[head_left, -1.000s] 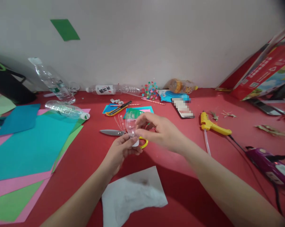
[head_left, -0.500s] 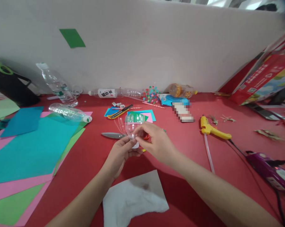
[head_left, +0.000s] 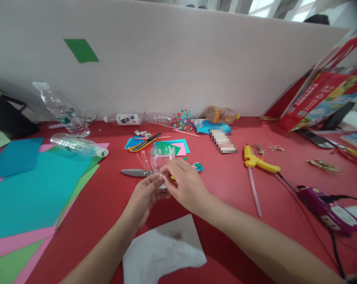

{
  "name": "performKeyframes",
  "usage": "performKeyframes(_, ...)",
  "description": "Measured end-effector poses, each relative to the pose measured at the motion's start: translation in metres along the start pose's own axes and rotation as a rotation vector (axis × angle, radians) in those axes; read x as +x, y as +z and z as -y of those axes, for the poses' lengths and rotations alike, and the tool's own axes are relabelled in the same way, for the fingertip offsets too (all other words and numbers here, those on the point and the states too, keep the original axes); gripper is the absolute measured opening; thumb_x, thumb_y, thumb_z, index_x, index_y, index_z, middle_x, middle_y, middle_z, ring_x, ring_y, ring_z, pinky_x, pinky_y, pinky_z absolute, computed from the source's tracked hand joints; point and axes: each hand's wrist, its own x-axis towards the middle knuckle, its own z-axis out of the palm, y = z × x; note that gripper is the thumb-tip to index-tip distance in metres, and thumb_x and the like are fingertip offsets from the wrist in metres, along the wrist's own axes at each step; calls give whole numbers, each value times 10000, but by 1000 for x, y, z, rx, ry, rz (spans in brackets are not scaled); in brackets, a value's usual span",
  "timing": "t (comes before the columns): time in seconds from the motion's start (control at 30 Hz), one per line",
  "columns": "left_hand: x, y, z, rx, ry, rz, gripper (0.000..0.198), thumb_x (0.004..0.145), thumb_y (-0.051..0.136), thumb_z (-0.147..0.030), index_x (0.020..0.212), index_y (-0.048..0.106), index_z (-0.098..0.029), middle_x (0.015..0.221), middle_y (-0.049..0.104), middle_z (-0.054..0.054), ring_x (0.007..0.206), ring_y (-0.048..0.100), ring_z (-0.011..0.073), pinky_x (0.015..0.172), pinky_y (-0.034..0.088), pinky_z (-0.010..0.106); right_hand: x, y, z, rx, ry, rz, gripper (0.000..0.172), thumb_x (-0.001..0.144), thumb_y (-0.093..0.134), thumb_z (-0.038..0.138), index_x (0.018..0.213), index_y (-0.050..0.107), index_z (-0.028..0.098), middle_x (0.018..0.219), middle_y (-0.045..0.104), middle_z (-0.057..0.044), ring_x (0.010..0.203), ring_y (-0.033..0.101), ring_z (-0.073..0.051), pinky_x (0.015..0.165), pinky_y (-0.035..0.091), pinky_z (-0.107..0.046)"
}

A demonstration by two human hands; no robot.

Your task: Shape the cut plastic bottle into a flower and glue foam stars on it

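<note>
Low over the table, my left hand is closed around the lower end of a clear plastic bottle piece, where a white part shows. My right hand pinches at the same end, its fingertips meeting my left thumb. Whether something small is between them is hidden. Beyond the hands lie scissors, their handles mostly covered. A yellow utility knife rests farther back on coloured paper pieces. Below the hands lies a white cloth or tissue.
A yellow glue gun lies to the right, wired toward a purple power strip. Coloured sheets cover the left side, with a clear bottle on them. Small stars and more bottles line the white partition.
The whole view has shifted slightly, so things appear farther left. My hands keep their hold on the bottle piece, with the right fingers moved a little. A cluster of small stars now shows beyond my right hand.
</note>
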Motion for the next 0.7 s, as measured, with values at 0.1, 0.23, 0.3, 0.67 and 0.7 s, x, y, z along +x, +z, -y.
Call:
performKeyframes(0.1, 0, 0, -1, -10, -3, -15, 240, 727, 778, -339, 840, 690, -146, 770, 735, 46, 652, 690, 172, 594, 547, 257, -2, 4, -1, 28, 38, -10, 111, 889, 508, 122, 924, 576, 202, 906, 665, -32, 856, 577, -154, 755, 446, -284)
performKeyframes(0.23, 1, -1, -1, -6, -18, -10, 238, 744, 763, -347, 848, 706, -141, 784, 747, 60, 650, 695, 172, 601, 550, 257, -3, 8, -3, 55, 95, -20, 75, 887, 536, 143, 903, 570, 208, 872, 665, -8, 832, 586, -139, 743, 445, -272)
performKeyframes(0.3, 1, -3, 0, 0, -19, -7, 234, 751, 758, -346, 851, 711, -139, 784, 752, 66, 663, 700, 177, 614, 554, 260, -3, 8, -3, 62, 114, -25, 62, 886, 544, 148, 891, 568, 206, 867, 658, -2, 826, 584, -130, 736, 445, -262)
performKeyframes(0.67, 3, -4, 2, 54, 52, -10, 285, 759, 765, -357, 946, 707, -149, 865, 744, 51, 704, 713, 186, 648, 586, 289, 3, -5, 0, 39, 68, -30, 132, 862, 529, 99, 938, 560, 202, 931, 638, -26, 885, 545, -152, 781, 437, -271)
performKeyframes(0.7, 3, -4, 3, 45, 59, -14, 271, 760, 765, -353, 933, 707, -153, 856, 743, 46, 703, 711, 182, 650, 585, 286, 3, -6, 0, 33, 63, -27, 121, 864, 530, 108, 937, 561, 200, 924, 632, -28, 880, 541, -154, 783, 433, -275)
